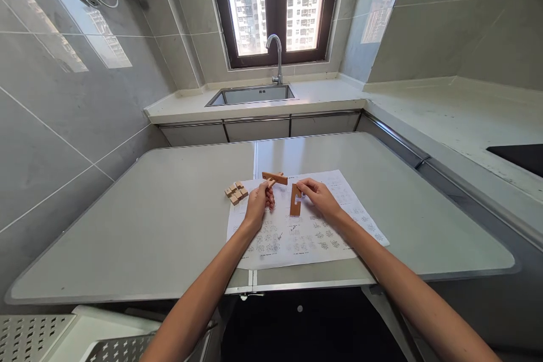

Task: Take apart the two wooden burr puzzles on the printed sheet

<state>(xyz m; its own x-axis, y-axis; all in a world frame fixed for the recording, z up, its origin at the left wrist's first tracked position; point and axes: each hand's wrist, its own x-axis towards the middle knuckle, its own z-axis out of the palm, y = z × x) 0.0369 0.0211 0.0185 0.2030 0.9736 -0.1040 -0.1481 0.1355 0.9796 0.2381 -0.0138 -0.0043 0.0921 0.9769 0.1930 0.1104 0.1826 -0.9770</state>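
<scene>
My left hand [259, 202] is closed over the paper sheet [271, 251], pinching a light wooden stick that meets a brown wooden bar [278, 179] just past its fingertips. How the two pieces join is too small to tell. To the right, my right hand [319, 193] pinches the upper right side of a flat brown wooden piece [293, 206] with a notch in its side. Left of my left hand sits a cluster of small light wooden blocks [236, 193], partly over the sheet's edge. The sheet carries printed diagrams and some pen check marks.
The pale folding table [169, 226] has a seam down its middle. Beyond it are a counter [331, 90], a steel sink [250, 96] and a faucet [278, 59] under a window. A white perforated rack [76, 322] stands at the lower left, below the tabletop.
</scene>
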